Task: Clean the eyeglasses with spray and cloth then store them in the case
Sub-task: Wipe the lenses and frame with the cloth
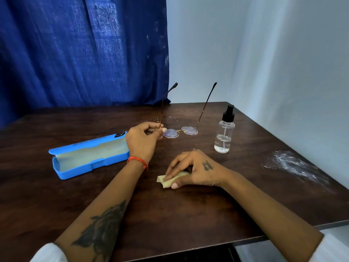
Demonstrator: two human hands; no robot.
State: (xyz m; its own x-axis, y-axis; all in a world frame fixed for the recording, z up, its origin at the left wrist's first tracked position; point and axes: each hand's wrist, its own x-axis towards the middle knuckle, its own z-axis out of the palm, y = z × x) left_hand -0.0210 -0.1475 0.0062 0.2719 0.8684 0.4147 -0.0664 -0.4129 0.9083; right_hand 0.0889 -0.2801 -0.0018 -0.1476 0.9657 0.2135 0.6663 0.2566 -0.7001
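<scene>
**Glasses held up, cloth under the other hand**

Eyeglasses (180,131) hung above the dark wooden table (188,214) in the head view, lenses down and both temple arms opened upward and away from the person. The left hand (142,141) pinched them at the left lens edge and hinge, thumb and fingertips curled on the frame. An orange thread band (137,161) circled that wrist.

The right hand (192,170) rested on a small yellow cleaning cloth (171,179) that lay on the table near the person; the fingers lay over the top of it and the thumb pressed along its near side, so the cloth was held between them.

The blue case (90,157) lay open to the left, just beside the left wrist, its lid tipped back. Its pale lining showed and nothing lay inside.

The clear spray bottle (224,132) with a black pump top stood upright to the right of the glasses, roughly a third full of clear liquid. A white powdery smear (294,165) marked the table's right side.
</scene>
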